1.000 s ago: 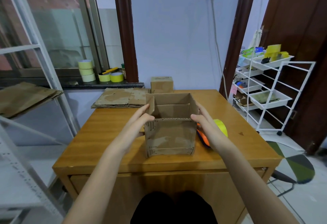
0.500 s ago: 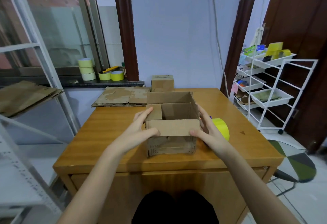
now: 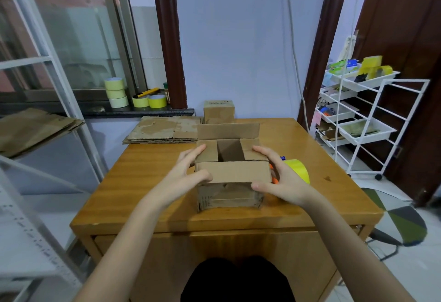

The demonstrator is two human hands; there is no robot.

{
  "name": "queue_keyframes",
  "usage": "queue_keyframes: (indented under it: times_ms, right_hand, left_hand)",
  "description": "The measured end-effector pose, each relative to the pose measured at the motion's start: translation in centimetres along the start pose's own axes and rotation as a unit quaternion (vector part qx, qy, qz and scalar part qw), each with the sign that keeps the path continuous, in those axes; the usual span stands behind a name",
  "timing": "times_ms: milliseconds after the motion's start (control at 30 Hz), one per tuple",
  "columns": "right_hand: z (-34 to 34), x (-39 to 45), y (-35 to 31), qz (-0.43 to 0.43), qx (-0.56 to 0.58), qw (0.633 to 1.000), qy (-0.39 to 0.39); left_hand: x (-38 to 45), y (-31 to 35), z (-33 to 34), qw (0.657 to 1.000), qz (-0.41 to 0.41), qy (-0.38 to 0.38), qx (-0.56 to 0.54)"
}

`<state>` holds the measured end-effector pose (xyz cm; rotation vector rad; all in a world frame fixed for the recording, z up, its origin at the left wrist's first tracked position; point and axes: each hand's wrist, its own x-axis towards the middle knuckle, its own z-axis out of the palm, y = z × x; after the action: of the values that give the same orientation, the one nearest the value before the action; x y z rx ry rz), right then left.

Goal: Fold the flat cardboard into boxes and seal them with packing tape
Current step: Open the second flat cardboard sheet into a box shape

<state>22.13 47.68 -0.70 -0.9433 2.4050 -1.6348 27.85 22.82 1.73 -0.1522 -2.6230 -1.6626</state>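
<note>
The box (image 3: 230,177) stands on the desk (image 3: 143,182) straight ahead, squarely between the hands, its long axis running left to right. The left hand (image 3: 188,175) has its fingers laid out nearly straight along the left side flap, thumb resting on the near flap (image 3: 235,171); the right hand (image 3: 281,177) mirrors it on the right side flap, thumb under the near flap's edge. Neither is wrapped round anything; both press flat. The two side flaps lie folded in, the near flap is tipped partly over them, and the far flap (image 3: 228,131) stands upright, beyond the fingertips of both hands alike. I judge it must come toward the person next. A tape dispenser (image 3: 296,170) sits just beside the right hand; flat cardboard (image 3: 164,132) lies back left, well apart, so the room above the box is open
</note>
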Motion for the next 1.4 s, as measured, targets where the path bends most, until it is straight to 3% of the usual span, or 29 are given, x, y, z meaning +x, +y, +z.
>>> queue_keyframes:
  times_ms: [100,233,367,500,700,867,1133,1267,1400]
  right_hand:
    - [-0.4,0.1,0.2,-0.001,-0.012,1.0,0.004]
    - [-0.1,0.2,-0.4,0.008,0.02,0.997,0.071]
    - [0.2,0.7,-0.8,0.009,0.037,0.992,0.119]
    - [0.6,1.3,-0.5,0.018,0.036,0.987,0.152]
    - [0.8,1.8,-1.1,0.052,0.08,0.977,0.192]
    - [-0.5,2.7,-2.2,0.092,0.033,0.983,0.158]
    - [-1.9,3.9,-3.1,0.115,0.007,0.992,0.056]
    - [-2.0,3.5,-2.9,0.1,0.02,0.993,0.051]
    - [-1.8,3.1,-2.4,0.077,0.037,0.994,0.074]
  left_hand:
    - [0.1,0.1,-0.4,1.0,-0.01,-0.023,0.003]
    - [-0.1,0.5,-0.5,0.992,-0.042,0.011,-0.119]
    - [-0.5,0.6,-0.1,0.998,-0.009,-0.009,-0.059]
    - [1.0,-0.2,0.4,0.993,-0.002,0.097,-0.062]
    - [1.4,-0.1,0.3,0.988,-0.001,0.143,-0.05]
    - [1.5,0.7,0.4,0.984,-0.006,0.153,-0.088]
    - [2.1,1.5,-0.6,0.992,-0.026,0.114,-0.042]
    - [2.3,1.2,-0.9,0.994,-0.018,0.104,-0.004]
    - [2.0,1.1,-1.1,0.993,-0.003,0.108,-0.035]
